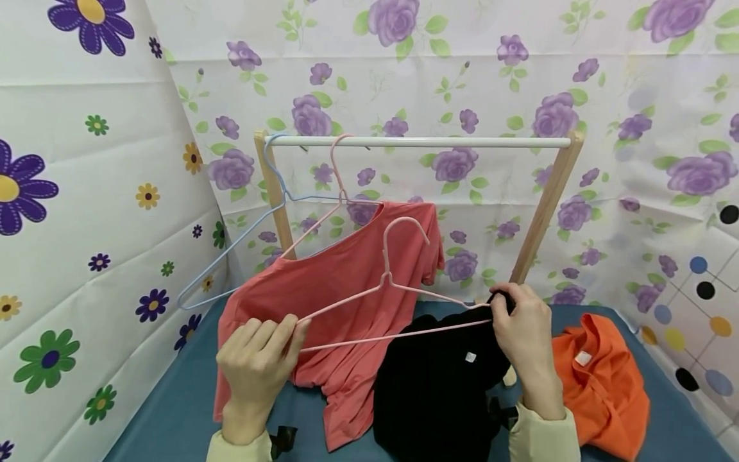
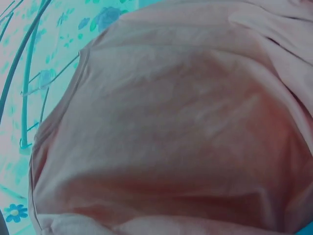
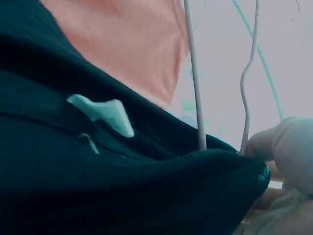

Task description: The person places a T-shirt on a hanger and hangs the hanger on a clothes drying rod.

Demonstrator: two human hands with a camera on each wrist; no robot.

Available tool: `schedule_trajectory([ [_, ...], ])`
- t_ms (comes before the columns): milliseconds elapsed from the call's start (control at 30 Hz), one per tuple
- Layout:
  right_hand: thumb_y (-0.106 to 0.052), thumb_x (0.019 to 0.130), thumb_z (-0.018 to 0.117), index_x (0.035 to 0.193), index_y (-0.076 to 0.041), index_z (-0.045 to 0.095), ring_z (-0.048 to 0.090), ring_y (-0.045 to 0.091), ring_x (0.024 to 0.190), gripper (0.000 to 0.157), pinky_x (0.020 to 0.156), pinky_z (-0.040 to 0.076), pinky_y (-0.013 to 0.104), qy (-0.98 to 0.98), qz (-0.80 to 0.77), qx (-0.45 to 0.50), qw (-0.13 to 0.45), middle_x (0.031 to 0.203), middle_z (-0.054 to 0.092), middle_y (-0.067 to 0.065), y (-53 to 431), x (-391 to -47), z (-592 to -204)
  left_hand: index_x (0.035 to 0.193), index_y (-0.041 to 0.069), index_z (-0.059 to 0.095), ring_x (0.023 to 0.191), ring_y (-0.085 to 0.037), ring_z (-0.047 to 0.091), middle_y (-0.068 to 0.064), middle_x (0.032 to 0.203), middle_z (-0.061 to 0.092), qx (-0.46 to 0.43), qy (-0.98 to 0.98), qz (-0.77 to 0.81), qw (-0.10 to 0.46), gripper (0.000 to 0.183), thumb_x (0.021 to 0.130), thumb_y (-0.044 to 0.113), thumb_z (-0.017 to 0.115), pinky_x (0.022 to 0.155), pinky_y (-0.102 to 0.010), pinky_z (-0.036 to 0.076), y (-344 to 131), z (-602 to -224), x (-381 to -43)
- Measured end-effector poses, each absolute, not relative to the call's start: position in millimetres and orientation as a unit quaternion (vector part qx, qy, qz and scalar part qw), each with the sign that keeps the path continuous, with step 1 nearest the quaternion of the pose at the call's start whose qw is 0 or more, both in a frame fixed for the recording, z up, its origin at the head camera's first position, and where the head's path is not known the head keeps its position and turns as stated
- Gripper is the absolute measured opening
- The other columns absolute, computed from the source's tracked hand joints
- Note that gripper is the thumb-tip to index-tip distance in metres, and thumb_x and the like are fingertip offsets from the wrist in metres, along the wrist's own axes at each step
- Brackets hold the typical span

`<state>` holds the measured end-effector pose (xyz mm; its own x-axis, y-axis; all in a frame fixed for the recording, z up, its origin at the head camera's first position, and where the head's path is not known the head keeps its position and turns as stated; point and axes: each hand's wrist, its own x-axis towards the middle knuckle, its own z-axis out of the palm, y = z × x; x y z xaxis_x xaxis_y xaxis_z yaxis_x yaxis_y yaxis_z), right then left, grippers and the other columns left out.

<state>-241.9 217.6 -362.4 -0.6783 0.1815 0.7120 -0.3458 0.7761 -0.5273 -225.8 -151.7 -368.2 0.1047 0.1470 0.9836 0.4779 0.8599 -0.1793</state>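
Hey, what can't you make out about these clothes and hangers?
Ends of the held pink hanger: head view; left hand hides one, black garment and right hand the other.
Bottom of the black garment: cut off by the head view's lower edge.
Any print on the white tag: too small, head view.
Shape of the orange garment: hidden by its folds, head view.

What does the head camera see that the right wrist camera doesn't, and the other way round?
Only the head view shows the left hand and the orange garment. Only the right wrist view shows a small pale strip, like a thread, near the white tag. Both show the right hand, the black garment with that tag, the held pink hanger and the pink shirt.
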Motion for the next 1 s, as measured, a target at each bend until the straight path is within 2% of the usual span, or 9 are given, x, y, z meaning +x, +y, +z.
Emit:
schedule_trajectory([
  [133, -0.005, 0.095, 0.055, 0.098, -0.002, 0.072, 0.061, 0.038, 0.084, 0.017, 0.077, 0.045, 0.051, -0.848, 0.343, 0.034, 0.402, 0.094, 0.066, 0.018, 218.0, -241.6, -360.9, 0.070, 0.005, 0.068, 0.043, -0.021, 0.039, -0.005, 0.055, 0.052, -0.223, -0.651, -0.130, 0.713, 0.038, 0.097, 0.032, 0.062, 0.040, -0.032, 0.031, -157.7, -367.5, -227.3],
  [367, -0.013, 0.099, 0.052, 0.103, -0.008, 0.072, 0.061, 0.024, 0.081, 0.021, 0.069, 0.043, 0.029, -0.858, 0.363, 0.021, 0.364, 0.103, 0.067, 0.010, 217.0, -237.5, -357.5, 0.071, 0.005, 0.068, 0.044, -0.020, 0.041, -0.005, 0.056, 0.053, -0.239, -0.658, -0.124, 0.703, 0.038, 0.097, 0.032, 0.063, 0.041, -0.031, 0.032, -155.3, -368.4, -227.1],
  [500, -0.014, 0.100, 0.052, 0.104, -0.008, 0.072, 0.060, 0.021, 0.082, 0.021, 0.070, 0.043, 0.029, -0.862, 0.367, 0.028, 0.348, 0.104, 0.067, 0.010, 213.5, -234.3, -354.8, 0.071, 0.006, 0.068, 0.045, -0.020, 0.041, -0.004, 0.056, 0.053, -0.245, -0.658, -0.118, 0.703, 0.037, 0.097, 0.032, 0.062, 0.041, -0.029, 0.032, -151.2, -369.5, -227.1],
  [767, -0.004, 0.099, 0.054, 0.101, -0.005, 0.069, 0.044, 0.019, 0.086, 0.015, 0.073, 0.030, 0.033, -0.844, 0.373, 0.146, 0.358, 0.088, 0.057, 0.005, 213.3, -238.0, -356.9, 0.071, 0.007, 0.067, 0.044, -0.018, 0.039, -0.004, 0.055, 0.051, -0.261, -0.652, -0.127, 0.701, 0.039, 0.098, 0.034, 0.061, 0.040, -0.027, 0.029, -147.1, -370.7, -226.8],
  [1000, 0.002, 0.097, 0.057, 0.105, -0.005, 0.069, 0.040, 0.012, 0.076, 0.016, 0.067, 0.030, 0.027, -0.824, 0.379, 0.219, 0.360, 0.094, 0.051, 0.002, 220.5, -245.4, -363.5, 0.068, 0.006, 0.067, 0.042, -0.017, 0.037, -0.004, 0.053, 0.050, -0.257, -0.651, -0.162, 0.695, 0.043, 0.097, 0.037, 0.061, 0.040, -0.025, 0.025, -150.4, -372.3, -230.2],
])
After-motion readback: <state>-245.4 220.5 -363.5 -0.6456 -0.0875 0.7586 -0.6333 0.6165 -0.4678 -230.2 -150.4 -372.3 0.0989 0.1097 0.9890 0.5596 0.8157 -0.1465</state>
